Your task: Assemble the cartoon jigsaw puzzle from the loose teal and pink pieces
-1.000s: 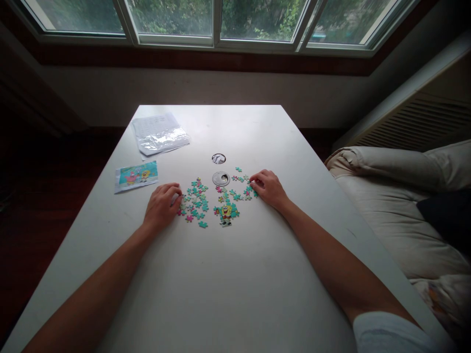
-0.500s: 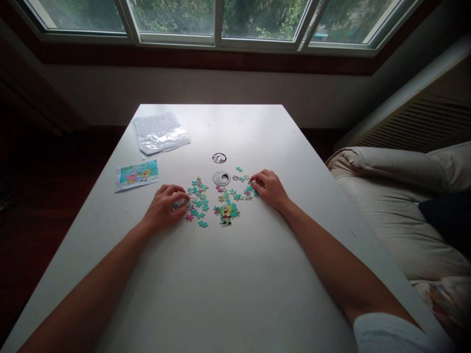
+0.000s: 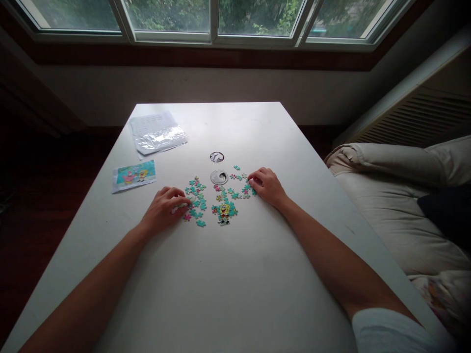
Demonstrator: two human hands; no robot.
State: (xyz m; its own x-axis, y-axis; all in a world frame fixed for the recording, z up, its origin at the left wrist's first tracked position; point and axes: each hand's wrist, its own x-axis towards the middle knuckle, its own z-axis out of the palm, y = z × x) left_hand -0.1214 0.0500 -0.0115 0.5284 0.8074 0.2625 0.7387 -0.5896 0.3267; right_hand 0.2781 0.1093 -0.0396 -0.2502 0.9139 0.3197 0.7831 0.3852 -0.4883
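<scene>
On the white table lie loose jigsaw puzzle pieces (image 3: pixel 198 198), mostly teal with some pink, in a pile on the left. My left hand (image 3: pixel 166 205) rests at that pile's left edge, its bent fingers and thumb apart over the pieces; some are hidden beneath it. More puzzle pieces (image 3: pixel 235 195) are scattered to the right. My right hand (image 3: pixel 268 185) lies at their right edge, fingers curved and fingertips against the pieces. Between the hands, nearer to me, sits a joined puzzle section (image 3: pixel 224 212) with a yellow cartoon figure.
A round grey grommet (image 3: pixel 219 177) and an oval opening (image 3: pixel 217 157) are in the table's middle. Left of them lie a picture packet (image 3: pixel 134 175) and a clear plastic sleeve with papers (image 3: pixel 158 132). A cushioned sofa (image 3: pixel 382 196) stands at the right, beside the table.
My left index finger has come down a little and closer to the thumb over the pieces. My right hand has hardly moved. The view has shifted slightly.
</scene>
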